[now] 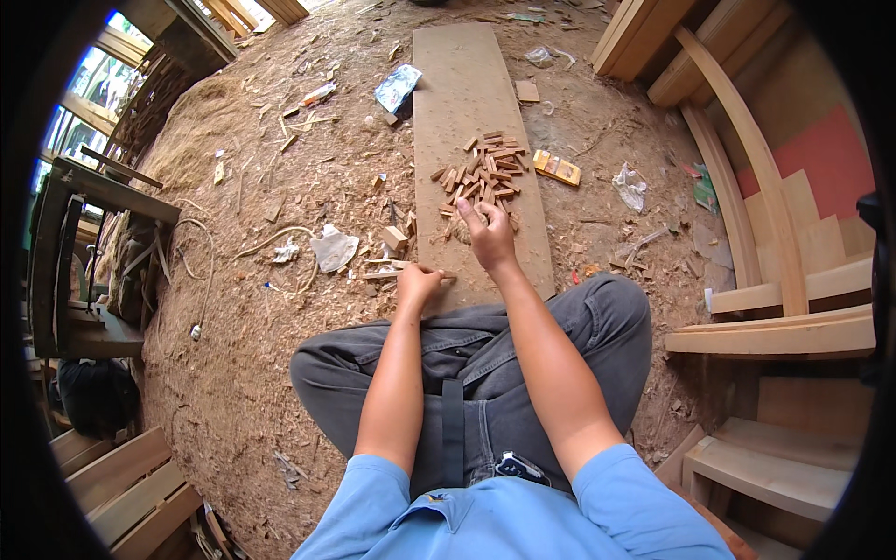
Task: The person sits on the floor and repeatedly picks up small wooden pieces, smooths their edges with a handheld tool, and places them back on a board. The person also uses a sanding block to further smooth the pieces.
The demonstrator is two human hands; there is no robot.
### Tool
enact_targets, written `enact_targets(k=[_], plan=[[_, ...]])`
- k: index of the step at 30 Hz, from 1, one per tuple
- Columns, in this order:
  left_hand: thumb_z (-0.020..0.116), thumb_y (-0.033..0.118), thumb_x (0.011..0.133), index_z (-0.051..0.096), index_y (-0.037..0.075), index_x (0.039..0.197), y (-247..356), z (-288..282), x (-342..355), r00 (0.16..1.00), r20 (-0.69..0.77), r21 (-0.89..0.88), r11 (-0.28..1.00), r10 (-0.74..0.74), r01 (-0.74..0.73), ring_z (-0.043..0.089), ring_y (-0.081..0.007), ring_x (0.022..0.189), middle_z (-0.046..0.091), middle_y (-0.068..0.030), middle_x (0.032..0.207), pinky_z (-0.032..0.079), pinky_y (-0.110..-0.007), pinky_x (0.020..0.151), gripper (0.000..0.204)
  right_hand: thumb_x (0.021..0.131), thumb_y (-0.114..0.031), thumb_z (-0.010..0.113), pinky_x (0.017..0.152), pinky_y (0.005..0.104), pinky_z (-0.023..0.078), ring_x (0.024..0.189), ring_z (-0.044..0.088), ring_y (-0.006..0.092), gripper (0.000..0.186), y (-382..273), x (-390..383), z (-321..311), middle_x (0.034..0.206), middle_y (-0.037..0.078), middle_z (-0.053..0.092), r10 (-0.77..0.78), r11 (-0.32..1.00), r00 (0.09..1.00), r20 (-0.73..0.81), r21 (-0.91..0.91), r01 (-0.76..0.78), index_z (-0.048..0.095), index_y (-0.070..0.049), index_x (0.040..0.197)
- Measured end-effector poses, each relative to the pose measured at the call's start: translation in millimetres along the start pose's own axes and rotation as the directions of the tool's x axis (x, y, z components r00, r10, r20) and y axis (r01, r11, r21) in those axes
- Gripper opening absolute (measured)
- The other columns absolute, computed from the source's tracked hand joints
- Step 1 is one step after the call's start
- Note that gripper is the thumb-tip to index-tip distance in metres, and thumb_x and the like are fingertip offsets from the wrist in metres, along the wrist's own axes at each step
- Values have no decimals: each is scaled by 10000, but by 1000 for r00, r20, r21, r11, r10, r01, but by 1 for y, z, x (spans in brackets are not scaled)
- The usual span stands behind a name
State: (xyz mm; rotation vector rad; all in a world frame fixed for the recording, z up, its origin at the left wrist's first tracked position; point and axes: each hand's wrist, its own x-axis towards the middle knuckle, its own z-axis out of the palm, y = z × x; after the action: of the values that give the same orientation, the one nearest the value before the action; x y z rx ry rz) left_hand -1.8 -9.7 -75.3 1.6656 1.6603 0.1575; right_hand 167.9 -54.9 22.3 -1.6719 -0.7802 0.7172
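Note:
Low over the near part of a long wooden board (481, 70), my left hand (418, 280) is closed with a small brown wooden block (449, 275) poking out past its fingertips. My right hand (492, 238) is above the board, just on the near side of a heap of small reddish-brown wooden blocks (485, 168). Its thumb and fingers are curled together, and whatever may be between them is too small to make out. The heap's nearest blocks are partly hidden behind this hand.
A yellow packet (557, 168) lies right of the board. To its left are a silver-blue wrapper (399, 87), pale wood offcuts (393, 239) and a white plastic scrap (334, 249). Wood shavings cover the ground. Wooden frames (775, 331) stand at right, a dark wooden stand (107, 191) at left.

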Motion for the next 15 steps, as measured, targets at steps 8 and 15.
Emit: enact_targets(k=[8, 15], plan=[[754, 229, 806, 767, -22, 883, 4, 3, -4, 991, 135, -156, 988, 2, 19, 644, -140, 628, 722, -92, 728, 503, -300, 589, 263, 878, -220, 615, 535, 276, 312, 563, 380, 64, 296, 3, -4, 8, 574, -38, 457, -50, 913, 993, 109, 408, 2, 563, -27, 659], [774, 320, 759, 770, 36, 915, 8, 1, -10, 994, 102, -52, 998, -30, 36, 720, -319, 856, 729, -203, 886, 541, -391, 805, 324, 848, -219, 611, 548, 264, 320, 589, 413, 61, 285, 1, -8, 10, 598, -37, 507, -86, 897, 980, 181, 443, -3, 598, -7, 657]])
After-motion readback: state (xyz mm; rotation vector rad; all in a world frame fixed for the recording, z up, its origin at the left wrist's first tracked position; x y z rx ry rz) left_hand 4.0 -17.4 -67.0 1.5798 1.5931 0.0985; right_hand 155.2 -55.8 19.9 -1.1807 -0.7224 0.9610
